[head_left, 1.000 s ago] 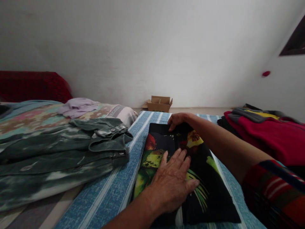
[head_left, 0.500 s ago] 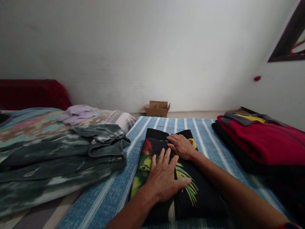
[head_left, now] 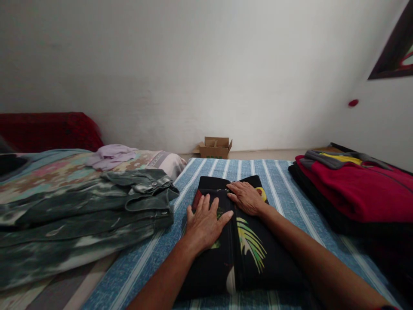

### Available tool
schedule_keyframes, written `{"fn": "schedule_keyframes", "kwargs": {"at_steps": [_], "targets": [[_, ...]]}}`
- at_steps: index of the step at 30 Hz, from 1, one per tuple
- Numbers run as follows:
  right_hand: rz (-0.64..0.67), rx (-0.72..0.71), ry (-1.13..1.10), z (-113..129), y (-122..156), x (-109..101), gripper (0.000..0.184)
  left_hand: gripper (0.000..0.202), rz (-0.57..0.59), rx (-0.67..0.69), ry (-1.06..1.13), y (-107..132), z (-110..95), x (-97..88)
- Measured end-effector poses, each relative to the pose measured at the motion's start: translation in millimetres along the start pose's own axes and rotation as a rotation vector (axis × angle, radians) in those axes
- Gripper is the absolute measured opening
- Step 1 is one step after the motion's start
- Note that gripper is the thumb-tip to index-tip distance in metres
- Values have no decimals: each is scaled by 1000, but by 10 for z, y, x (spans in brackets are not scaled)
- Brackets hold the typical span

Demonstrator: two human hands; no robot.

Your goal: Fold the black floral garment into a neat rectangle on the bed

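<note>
A folded black garment (head_left: 267, 267) with a printed yellow-green palm leaf lies in front of me on a blue striped cloth. On its left half my left hand (head_left: 206, 221) rests flat, fingers spread and pointing away from me. Near the upper middle of the garment, my right hand (head_left: 245, 197) also lies flat, with a round yellow print beside its knuckles. Neither hand grips anything. A seam or edge runs down the garment's middle. Parts of the print on the left are under my left hand.
Grey-green mottled denim trousers (head_left: 97, 228) lie to the left. A light purple cloth (head_left: 111, 156) sits on the flowered bedding behind them. At right is a stack with a folded red garment (head_left: 364, 189) on black ones. An open cardboard box (head_left: 215, 148) stands by the wall.
A black flap now covers most of the colourful print on the garment's left half. My left hand has moved slightly left; my right hand stays in nearly the same spot.
</note>
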State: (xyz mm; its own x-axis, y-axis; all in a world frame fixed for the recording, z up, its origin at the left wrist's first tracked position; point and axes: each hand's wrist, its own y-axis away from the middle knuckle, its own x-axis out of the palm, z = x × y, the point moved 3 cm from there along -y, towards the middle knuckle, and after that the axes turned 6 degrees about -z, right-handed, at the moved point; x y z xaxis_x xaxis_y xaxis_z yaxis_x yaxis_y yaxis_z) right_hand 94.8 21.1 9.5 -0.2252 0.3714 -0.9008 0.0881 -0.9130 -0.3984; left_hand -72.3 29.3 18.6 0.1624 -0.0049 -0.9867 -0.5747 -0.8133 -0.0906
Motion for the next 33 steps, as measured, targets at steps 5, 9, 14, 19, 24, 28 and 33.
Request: {"fn": "schedule_keyframes", "kwargs": {"at_steps": [5,9,14,19,24,28,33], "targets": [[44,2,21,24,-20,-44,46,78,7,-11,10,24,-11,28],[1,13,115,207,0,-218,47,77,16,-37,19,58,-51,5],[107,145,86,383,102,-179,53,73,25,-35,15,60,-64,-14],[133,244,8,334,179,-29,55,73,32,-35,21,56,-54,11],[104,235,15,292,194,16,54,74,24,-35,44,45,-45,45],[128,230,20,274,160,-4,55,74,29,-39,61,20,-56,45],[71,256,44,445,253,-296,53,64,16,-1,152,-2,-33,-67]]}}
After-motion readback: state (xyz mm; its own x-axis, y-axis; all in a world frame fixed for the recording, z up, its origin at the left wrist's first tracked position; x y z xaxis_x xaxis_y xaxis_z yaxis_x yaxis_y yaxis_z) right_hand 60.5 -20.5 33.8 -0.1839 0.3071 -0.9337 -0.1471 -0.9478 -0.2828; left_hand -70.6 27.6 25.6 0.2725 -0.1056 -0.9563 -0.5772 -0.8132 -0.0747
